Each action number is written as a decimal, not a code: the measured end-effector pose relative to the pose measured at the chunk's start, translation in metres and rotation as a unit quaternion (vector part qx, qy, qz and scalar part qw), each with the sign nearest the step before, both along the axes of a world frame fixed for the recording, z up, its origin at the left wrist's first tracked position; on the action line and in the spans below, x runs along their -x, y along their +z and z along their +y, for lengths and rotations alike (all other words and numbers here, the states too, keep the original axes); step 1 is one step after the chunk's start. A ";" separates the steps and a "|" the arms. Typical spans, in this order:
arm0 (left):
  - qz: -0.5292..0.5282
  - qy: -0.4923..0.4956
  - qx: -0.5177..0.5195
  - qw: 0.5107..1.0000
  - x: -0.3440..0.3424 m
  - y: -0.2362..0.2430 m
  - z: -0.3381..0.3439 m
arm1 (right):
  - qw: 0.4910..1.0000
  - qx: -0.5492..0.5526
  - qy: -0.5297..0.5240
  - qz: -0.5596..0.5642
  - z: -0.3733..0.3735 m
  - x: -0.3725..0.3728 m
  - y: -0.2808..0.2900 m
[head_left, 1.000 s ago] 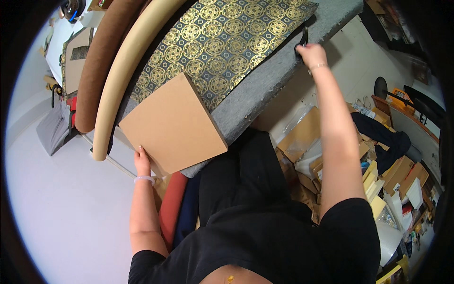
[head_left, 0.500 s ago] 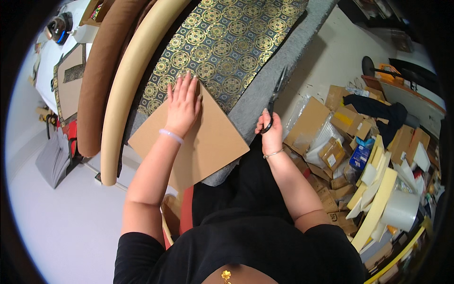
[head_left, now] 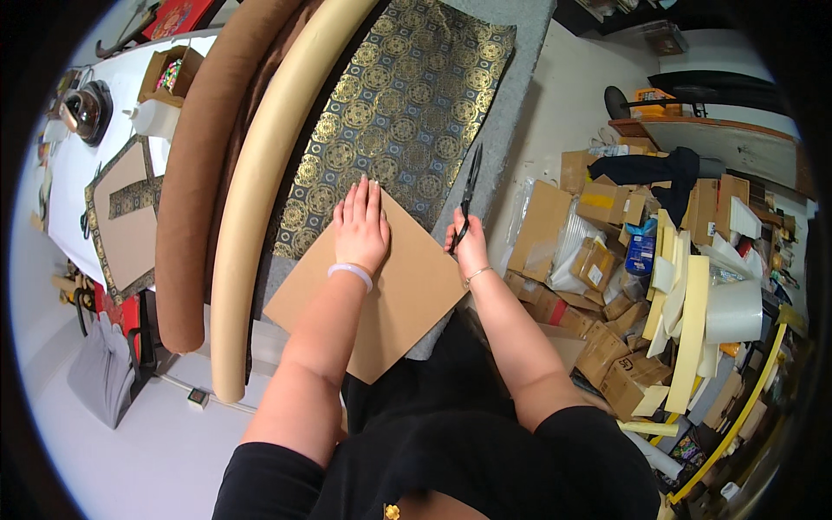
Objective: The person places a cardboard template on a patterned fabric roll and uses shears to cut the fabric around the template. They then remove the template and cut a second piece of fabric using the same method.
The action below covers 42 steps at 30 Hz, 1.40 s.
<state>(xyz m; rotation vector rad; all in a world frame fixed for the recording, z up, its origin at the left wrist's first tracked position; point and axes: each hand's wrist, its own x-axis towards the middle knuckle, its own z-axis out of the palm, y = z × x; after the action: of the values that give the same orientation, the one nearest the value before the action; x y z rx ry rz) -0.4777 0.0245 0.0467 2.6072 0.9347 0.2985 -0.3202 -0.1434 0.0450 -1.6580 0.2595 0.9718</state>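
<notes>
My left hand (head_left: 362,227) lies flat with its fingers stretched out on a square brown board (head_left: 394,299), pressing near its far corner. The board lies at an angle, partly over the near end of a dark fabric with gold and blue round medallions (head_left: 407,100). In my right hand (head_left: 470,243) is a pair of black scissors (head_left: 469,189), gripped by the handles just beyond the board's right corner. Their blades point away from me, beside the fabric's right edge and over the grey felt cover (head_left: 522,87). How far the blades are apart is hard to see.
Along the left side run a brown fabric roll (head_left: 186,208) and a cream roll (head_left: 251,208). Beyond them, a white table (head_left: 74,195) holds a fabric-edged board (head_left: 121,243) and an open box (head_left: 171,76). Cardboard boxes (head_left: 637,373) and yellow foam strips (head_left: 691,325) crowd the right.
The view has shifted. My right hand, still holding the scissors, has come nearer the board's right corner, and the scissors point more straight ahead. My left hand stays flat on the board.
</notes>
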 end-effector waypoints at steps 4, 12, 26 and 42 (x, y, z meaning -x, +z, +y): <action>0.008 -0.001 0.014 1.000 -0.002 -0.001 0.000 | 0.999 -0.009 0.036 0.003 0.002 -0.010 0.002; 0.015 -0.006 0.024 1.000 -0.001 -0.001 0.000 | 0.999 -0.026 -0.009 -0.027 0.034 -0.015 -0.013; -0.008 -0.004 0.014 1.000 -0.002 -0.001 0.000 | 1.000 0.000 0.011 -0.029 0.045 0.001 -0.002; 0.017 -0.007 0.021 1.000 -0.001 -0.002 0.000 | 0.998 0.004 -0.003 -0.055 0.047 0.002 -0.013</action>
<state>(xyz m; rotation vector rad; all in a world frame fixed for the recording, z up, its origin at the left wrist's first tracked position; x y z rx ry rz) -0.4763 0.0241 0.0451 2.5878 0.9237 0.2297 -0.3223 -0.0968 0.0321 -1.7108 0.1957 0.8729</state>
